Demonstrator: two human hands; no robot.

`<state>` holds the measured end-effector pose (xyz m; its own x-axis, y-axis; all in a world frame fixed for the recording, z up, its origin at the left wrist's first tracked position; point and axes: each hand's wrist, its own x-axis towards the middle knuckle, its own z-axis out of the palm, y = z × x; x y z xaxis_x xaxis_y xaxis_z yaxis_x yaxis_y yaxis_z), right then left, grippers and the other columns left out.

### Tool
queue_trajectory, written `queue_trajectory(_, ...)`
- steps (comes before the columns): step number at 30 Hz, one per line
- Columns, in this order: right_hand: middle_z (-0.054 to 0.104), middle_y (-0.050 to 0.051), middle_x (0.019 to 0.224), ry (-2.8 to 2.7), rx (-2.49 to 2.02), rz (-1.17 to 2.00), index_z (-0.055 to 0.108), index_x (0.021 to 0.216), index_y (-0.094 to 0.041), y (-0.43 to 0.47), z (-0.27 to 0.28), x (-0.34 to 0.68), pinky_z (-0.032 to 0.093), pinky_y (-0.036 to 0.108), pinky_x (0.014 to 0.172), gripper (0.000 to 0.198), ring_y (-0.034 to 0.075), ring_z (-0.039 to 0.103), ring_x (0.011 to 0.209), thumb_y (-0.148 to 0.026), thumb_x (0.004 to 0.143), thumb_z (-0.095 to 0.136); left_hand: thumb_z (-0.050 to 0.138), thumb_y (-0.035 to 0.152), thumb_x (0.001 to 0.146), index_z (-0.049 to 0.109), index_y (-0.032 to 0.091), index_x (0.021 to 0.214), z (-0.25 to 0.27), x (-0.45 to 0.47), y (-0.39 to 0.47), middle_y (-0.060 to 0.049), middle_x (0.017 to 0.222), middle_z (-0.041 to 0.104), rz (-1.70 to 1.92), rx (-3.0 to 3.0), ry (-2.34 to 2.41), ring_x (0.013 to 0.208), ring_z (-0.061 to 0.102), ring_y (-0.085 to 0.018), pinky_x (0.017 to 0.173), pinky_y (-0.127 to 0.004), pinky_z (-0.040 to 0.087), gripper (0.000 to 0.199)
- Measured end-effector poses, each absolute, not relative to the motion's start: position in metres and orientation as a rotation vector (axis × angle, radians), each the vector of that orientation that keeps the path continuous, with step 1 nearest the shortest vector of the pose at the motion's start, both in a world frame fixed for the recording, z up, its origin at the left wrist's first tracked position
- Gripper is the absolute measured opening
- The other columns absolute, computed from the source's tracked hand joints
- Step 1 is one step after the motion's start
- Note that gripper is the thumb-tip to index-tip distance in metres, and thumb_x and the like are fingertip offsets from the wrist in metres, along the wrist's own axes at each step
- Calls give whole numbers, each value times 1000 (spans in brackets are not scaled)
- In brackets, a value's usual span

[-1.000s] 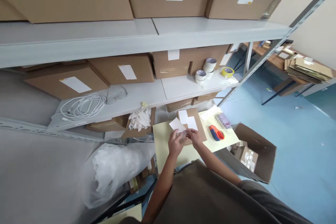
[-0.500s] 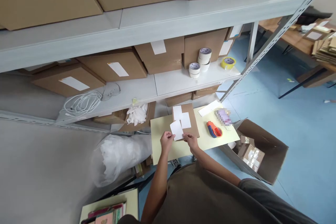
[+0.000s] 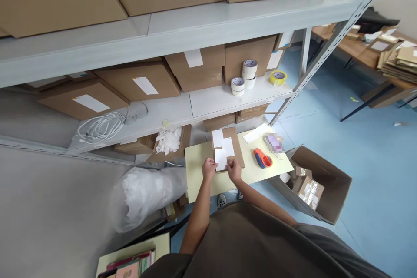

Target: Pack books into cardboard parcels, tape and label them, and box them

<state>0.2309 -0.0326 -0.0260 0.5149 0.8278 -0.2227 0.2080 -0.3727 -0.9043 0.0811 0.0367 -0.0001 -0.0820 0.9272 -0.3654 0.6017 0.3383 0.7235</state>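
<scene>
A flat brown cardboard box (image 3: 238, 150) lies on the pale yellow table (image 3: 197, 173) in front of me. Two white labels (image 3: 228, 146) sit on its top face. At the box's near left corner is another white label (image 3: 221, 160), pinched at its lower corners by both hands. My left hand (image 3: 209, 169) has the left corner between closed fingers. On the other side, my right hand (image 3: 234, 171) grips the right corner. Whether this label's underside is fully against the cardboard, I cannot tell. An orange and blue tape dispenser (image 3: 262, 158) rests right of the box.
A white paper strip (image 3: 256, 133) and a blurred purple item (image 3: 274, 143) lie on the table's right part. An open carton (image 3: 332, 191) with small boxes stands on the floor at right. Shelving (image 3: 169, 110) with cartons and tape rolls (image 3: 249, 69) rises ahead. A bulky plastic bag (image 3: 146, 195) sits left.
The held label has turned straighter and come down closer to the box, now in line with its edge. Both hands moved with it. The whole view has shifted slightly.
</scene>
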Motion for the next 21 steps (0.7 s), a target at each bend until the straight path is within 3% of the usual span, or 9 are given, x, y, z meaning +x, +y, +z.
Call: queue_trajectory(21, 64, -1, 78, -1045, -2197, 768, 52, 84, -26, -26, -23, 216, 31, 27, 64, 18, 20, 62, 74, -13, 84, 64, 78, 16, 75, 65, 25, 87, 8, 79, 42, -5, 92, 79, 327, 1496, 1812, 91, 75, -25, 77, -30, 49, 20)
